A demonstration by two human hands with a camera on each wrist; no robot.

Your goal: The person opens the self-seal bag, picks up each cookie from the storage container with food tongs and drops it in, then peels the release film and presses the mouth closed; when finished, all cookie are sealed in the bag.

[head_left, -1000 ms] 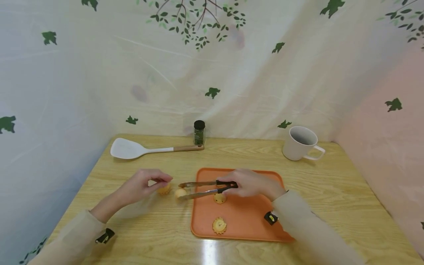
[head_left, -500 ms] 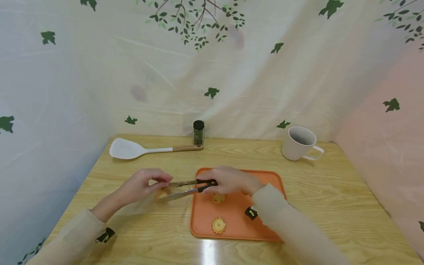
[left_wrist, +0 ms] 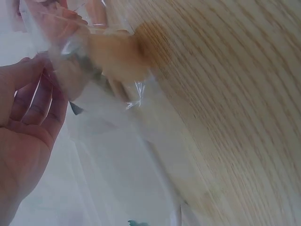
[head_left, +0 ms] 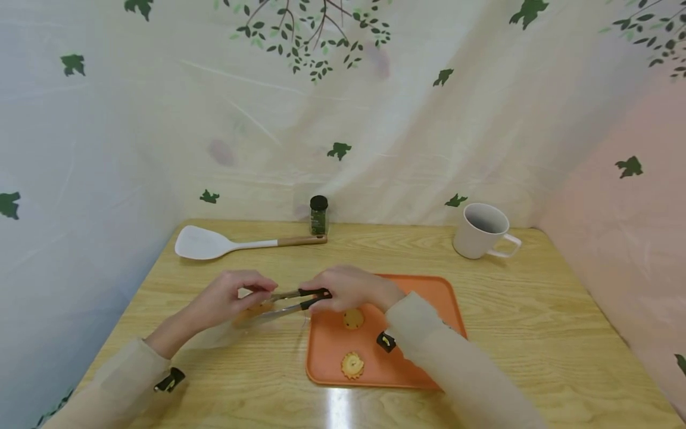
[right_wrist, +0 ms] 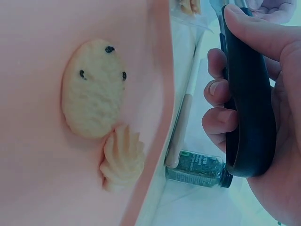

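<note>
My left hand (head_left: 233, 298) pinches the rim of a clear plastic bag (left_wrist: 101, 106) between thumb and fingertips. Golden-brown cookies (left_wrist: 115, 54) show blurred through the film in the left wrist view. Black-handled metal tongs (head_left: 313, 302) are gripped in my right hand (head_left: 345, 289), over the orange tray's (head_left: 324, 363) left part. Their arms stand slightly apart and their tips reach into the bag's mouth. On the tray lie a round cookie with dark bits (right_wrist: 94, 89), a piped cookie (right_wrist: 123, 157) hidden from the head view, and a scalloped cookie (head_left: 352, 365) nearer the front.
A white spatula with a wooden handle (head_left: 203, 243) lies at the back left of the wooden table (head_left: 536, 333). A black-capped seasoning jar (head_left: 318, 215) stands by its handle end. At the back right is a white mug (head_left: 479, 232). Patterned cloth (head_left: 268, 119) hangs behind.
My right hand has moved left with the tongs, carrying a pale cookie from beside the tray's left edge into the bag. My left hand has stayed nearly still.
</note>
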